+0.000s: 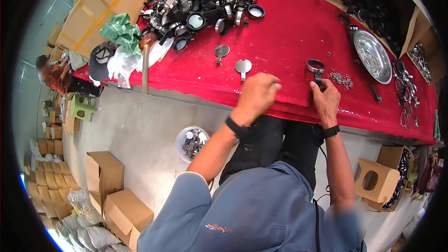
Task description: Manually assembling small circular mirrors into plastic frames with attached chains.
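My right hand [326, 97] grips the black stem of a round metal-rimmed ring [315, 66], which stands above the red cloth. Curled fingers, pressed together, close my left hand [257, 92] at the near table edge; anything between them is too small to make out. Just beyond it lies a flat metal disc with a tab [243, 66], and farther back a second, darker disc [222, 51]. Right of the ring is a small heap of little metal clips [342, 80]. A short black handle piece [376, 94] rests farther right.
A large pile of ring parts [200, 7] covers the far left. A shiny oval tray [373, 57] of small metal bits sits right, beside a box of black parts [368, 4]. A brown-headed mallet [145, 65] overhangs the edge. Below stands a white bucket [181, 151]. Someone works far left.
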`<action>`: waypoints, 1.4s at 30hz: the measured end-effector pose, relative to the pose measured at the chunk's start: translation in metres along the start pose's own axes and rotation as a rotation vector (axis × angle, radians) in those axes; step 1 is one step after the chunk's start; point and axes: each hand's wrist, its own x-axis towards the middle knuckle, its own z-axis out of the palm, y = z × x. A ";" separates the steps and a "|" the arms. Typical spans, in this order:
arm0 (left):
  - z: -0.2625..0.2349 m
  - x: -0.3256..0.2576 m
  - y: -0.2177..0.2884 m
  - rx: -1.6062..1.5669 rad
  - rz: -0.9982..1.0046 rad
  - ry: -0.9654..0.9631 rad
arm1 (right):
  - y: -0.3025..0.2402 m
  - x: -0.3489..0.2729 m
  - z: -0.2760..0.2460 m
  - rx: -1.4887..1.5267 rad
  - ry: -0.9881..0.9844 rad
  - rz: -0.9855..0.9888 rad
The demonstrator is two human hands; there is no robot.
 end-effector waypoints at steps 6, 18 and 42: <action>-0.072 0.017 -0.063 0.521 -0.206 0.086 | 0.015 -0.011 0.008 0.086 0.021 -0.022; -0.059 0.046 -0.061 0.152 -0.465 -0.071 | 0.012 -0.019 -0.003 0.269 0.188 0.001; 0.076 0.096 0.013 -0.338 -0.356 -0.086 | -0.021 0.008 -0.016 0.050 0.405 -0.414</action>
